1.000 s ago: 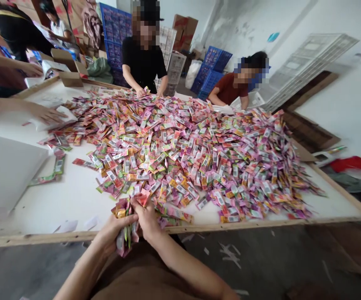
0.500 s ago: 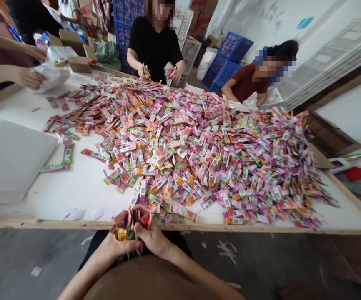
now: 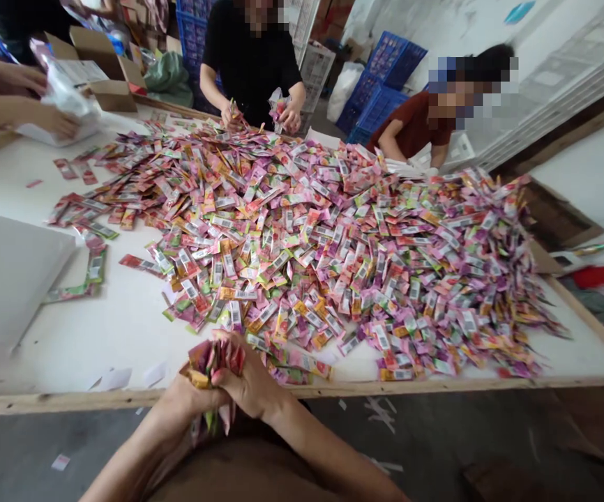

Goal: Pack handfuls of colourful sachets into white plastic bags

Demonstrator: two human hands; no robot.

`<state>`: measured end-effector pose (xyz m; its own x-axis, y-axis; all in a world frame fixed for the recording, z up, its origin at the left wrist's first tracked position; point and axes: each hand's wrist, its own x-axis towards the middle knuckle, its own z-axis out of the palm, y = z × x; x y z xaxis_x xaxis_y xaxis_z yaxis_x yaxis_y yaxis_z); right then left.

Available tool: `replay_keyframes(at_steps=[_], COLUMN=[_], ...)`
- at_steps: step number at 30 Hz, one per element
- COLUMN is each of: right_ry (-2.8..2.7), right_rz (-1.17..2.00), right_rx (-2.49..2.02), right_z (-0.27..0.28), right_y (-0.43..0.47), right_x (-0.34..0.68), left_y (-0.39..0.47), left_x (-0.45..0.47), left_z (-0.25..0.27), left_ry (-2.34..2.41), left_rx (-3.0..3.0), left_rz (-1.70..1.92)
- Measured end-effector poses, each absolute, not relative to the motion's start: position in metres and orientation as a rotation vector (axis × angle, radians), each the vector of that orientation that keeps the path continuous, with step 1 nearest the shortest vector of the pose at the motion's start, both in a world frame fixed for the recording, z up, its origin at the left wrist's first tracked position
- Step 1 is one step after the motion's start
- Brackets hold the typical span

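Both hands are closed around one bunch of small colourful stick packets [image 3: 212, 359] at the table's front edge. My left hand [image 3: 190, 401] wraps the bunch from the left and below. From the right, my right hand [image 3: 252, 380] presses on it, thumb across the packets. Pink, orange, green and red ends stick out above and below the fingers. Just beyond my hands spreads a large heap of like packets [image 3: 302, 244], many showing barcodes. How many packets I hold cannot be made out.
A white sheet-like stack [image 3: 14, 279] lies at left on the table [image 3: 124, 335], near paper scraps [image 3: 116, 378]. Across the heap a person in black [image 3: 252, 63] holds packets; another in dark red [image 3: 411, 125] leans in. A co-worker's hands [image 3: 58, 118] handle a plastic bag beside a cardboard box [image 3: 114, 94].
My hands have risen slightly toward the table edge with the bunch, the right hand wrapping farther over it. The view has shifted a little. At left the co-worker's plastic bag has moved.
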<state>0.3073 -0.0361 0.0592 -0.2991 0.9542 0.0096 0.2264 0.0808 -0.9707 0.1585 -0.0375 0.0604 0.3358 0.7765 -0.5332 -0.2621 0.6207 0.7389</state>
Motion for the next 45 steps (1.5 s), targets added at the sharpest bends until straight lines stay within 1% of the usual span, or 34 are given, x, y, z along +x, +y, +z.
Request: replay_keyframes(at_steps=[2,5,12,17,19,22,25,32,38,42,45], right_ry=[-1.443,-1.24,-1.523,-1.656,-1.614,-1.522,-1.402,-1.22,-1.156,-1.34,-1.376], right_rz=[1.355,1.302,0.992,0.891,0.918,1.095,1.238,1.333,1.352,1.29,1.319], right_rx=[-1.174,-1.31,-1.396,-1.352,-1.38,-1.365,-1.324,-1.369,-1.296,-1.351,-1.363], right_z=[0.058,0.056,0.051,0.048,0.045,0.042,0.041,0.044,0.041,0.045,0.047], right_y=[-0.024,-0.011,-0.004,-0.002,0.001,0.01,0.016,0.015,0.006,-0.002,-0.002], right_x=[0.307,0.313,0.332,0.343,0.352,0.367,0.378,0.374,0.353,0.333,0.313], left_y=[-0.022,0.001,0.033,0.035,0.035,0.037,0.035,0.021,0.018,0.012,0.006], left_x=[0.161,0.171,0.202,0.216,0.219,0.218,0.211,0.189,0.181,0.167,0.151], left_z=[0.068,0.07,0.057,0.06,0.062,0.063,0.057,0.039,0.042,0.042,0.037], left_ry=[0.971,1.017,1.188,1.24,1.233,1.165,0.995,0.783,0.934,1.081,1.157], left_rx=[0.432,0.193,0.097,0.13,0.135,0.056,-0.091,-0.114,-0.031,0.212,0.374], left_rz=[0.725,0.747,0.756,0.79,0.805,0.819,0.846,0.91,0.87,0.865,0.883])
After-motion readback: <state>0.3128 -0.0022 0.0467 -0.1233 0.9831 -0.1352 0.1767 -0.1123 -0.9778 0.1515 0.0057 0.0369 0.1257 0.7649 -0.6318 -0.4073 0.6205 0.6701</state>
